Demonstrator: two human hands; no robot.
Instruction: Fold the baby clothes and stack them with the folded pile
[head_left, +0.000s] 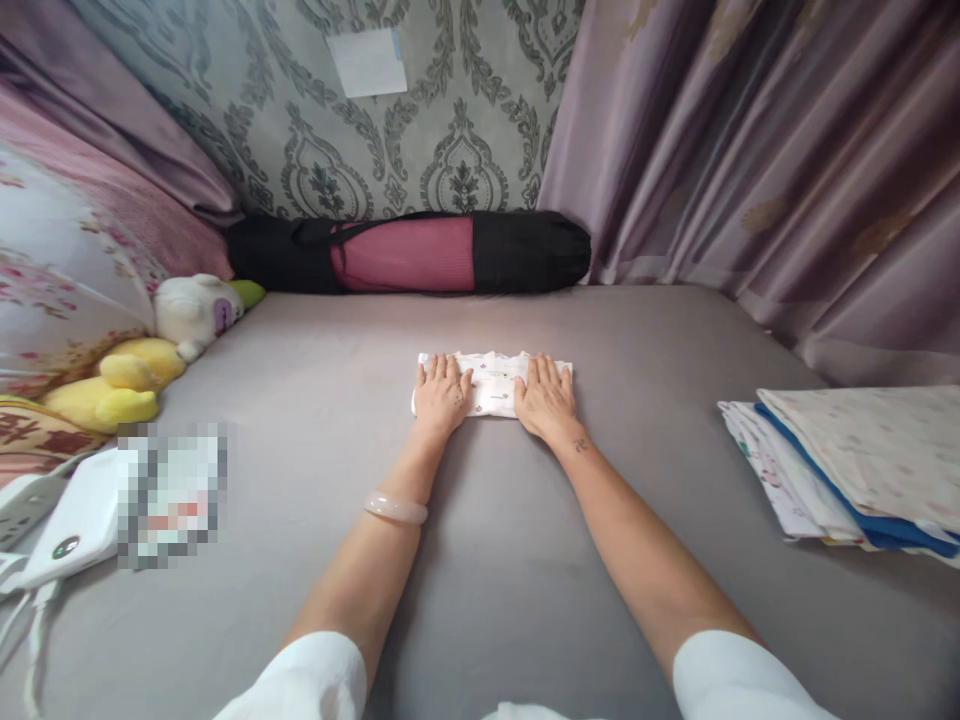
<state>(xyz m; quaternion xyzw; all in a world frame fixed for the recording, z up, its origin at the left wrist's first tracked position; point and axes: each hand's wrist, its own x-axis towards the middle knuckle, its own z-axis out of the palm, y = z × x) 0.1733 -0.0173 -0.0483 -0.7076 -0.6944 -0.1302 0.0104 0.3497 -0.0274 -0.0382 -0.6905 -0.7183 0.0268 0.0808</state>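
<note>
Folded white cloth (493, 384) lies under left hand (442, 393) and right hand (546, 398).

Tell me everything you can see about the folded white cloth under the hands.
The folded white cloth looks like thin, soft fabric printed with small coloured motifs too small to make out. It lies flat in a long, narrow rectangle, its top edge slightly rumpled, on a smooth grey sheet. The left hand rests flat on its left end and the right hand on its right end, fingers pointing away from the person. Together they cover much of it.
</note>
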